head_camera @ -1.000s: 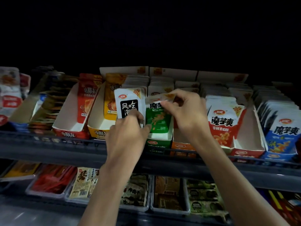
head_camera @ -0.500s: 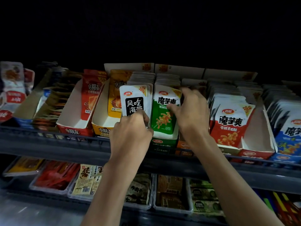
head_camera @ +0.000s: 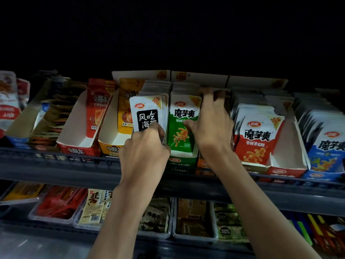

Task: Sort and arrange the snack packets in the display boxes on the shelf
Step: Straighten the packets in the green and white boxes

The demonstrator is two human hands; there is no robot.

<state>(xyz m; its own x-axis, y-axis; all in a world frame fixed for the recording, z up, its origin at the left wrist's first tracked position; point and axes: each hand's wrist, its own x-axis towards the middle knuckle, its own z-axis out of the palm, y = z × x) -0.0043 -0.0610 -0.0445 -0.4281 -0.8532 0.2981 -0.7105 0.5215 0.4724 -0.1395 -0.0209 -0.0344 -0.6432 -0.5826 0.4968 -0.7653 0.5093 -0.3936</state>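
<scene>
Between the hands (head_camera: 144,148) (head_camera: 211,128), green packet (head_camera: 182,131) (upright)

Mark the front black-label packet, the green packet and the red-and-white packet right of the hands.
black-label packet (head_camera: 147,118): head view, on its black label.
green packet (head_camera: 174,128): head view, on the green front below the title.
red-and-white packet (head_camera: 270,146): head view, on the red lower half.
</scene>
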